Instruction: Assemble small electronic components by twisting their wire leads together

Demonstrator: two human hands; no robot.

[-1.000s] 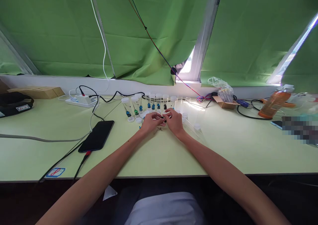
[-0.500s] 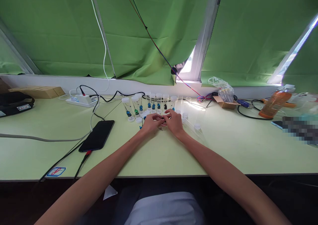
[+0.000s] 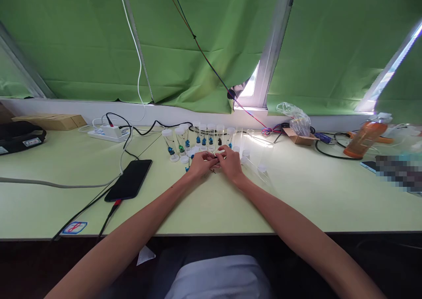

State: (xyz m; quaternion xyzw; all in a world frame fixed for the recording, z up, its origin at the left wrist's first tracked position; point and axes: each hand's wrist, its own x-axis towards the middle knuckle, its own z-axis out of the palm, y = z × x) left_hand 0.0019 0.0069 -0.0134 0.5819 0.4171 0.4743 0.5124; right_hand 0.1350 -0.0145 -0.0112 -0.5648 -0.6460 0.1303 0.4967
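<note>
My left hand (image 3: 201, 163) and my right hand (image 3: 231, 163) meet low over the table, fingertips pinched together. Between them is a small dark piece (image 3: 216, 158), too small and covered to name. Just beyond stands a row of clear tubes (image 3: 167, 136) with white ends, holding small blue, green or black parts with thin stems. A blue part (image 3: 187, 169) lies beside my left hand. Right of my right hand, a clear tube (image 3: 257, 170) lies on its side near a white cap (image 3: 262, 168).
A black phone (image 3: 130, 180) with a cable lies at left, near a power strip (image 3: 108, 134). Farther right are a small cardboard box (image 3: 299, 137) with a plastic bag, cables, and an orange bottle (image 3: 366, 136). A flat cardboard box (image 3: 51, 122) sits back left.
My fingers shift very slightly around the small dark piece; both hands stay in the same place. The tubes and other things have not moved.
</note>
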